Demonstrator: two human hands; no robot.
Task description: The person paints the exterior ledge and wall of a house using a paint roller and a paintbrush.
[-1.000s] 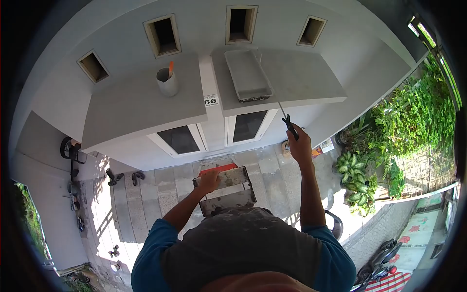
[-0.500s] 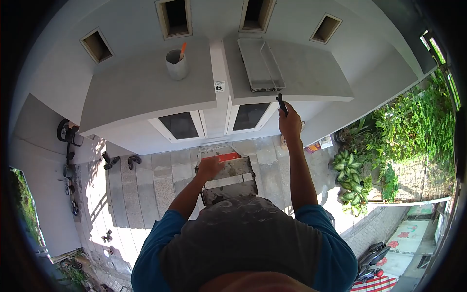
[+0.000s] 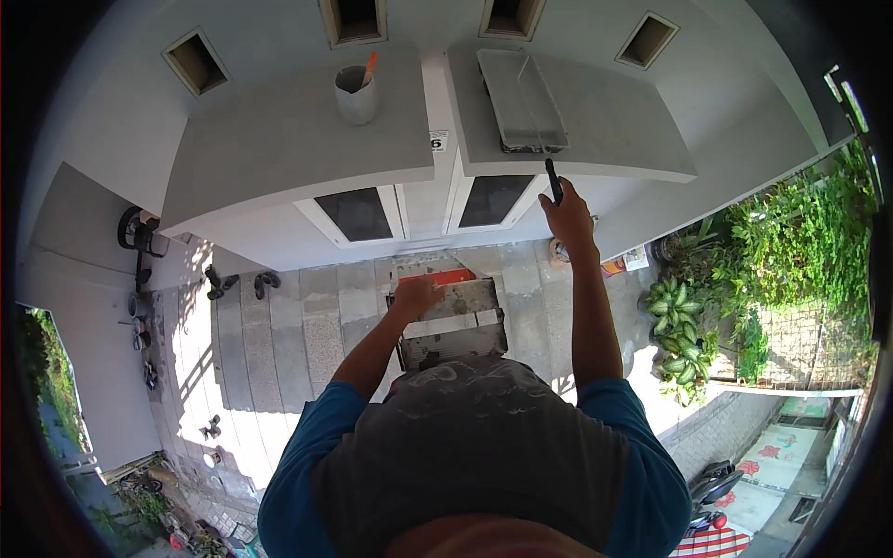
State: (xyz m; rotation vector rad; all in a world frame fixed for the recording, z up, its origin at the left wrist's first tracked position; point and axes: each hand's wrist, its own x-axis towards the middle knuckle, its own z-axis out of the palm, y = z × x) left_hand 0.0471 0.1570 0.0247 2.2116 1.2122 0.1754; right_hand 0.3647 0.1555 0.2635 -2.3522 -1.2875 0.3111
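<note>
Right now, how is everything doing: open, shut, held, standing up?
Right hand, closed on the handle
Handle, held
Left hand, at the red-edged stand, grip unclear
Tray, open side up on a ledge
Cup, upright, orange stick poking out
Wall holes, open
Shoes, unworn

Dense green leafy shrubs (image 3: 800, 219), pale-green broad-leaved plants (image 3: 676, 305), dark shoes (image 3: 260, 286) on grey slab paving (image 3: 322, 321), white-framed dark window (image 3: 353, 217), black motorcycle (image 3: 714, 485)

Dark grey shirt (image 3: 474, 451), short blue sleeves (image 3: 644, 465).
</note>
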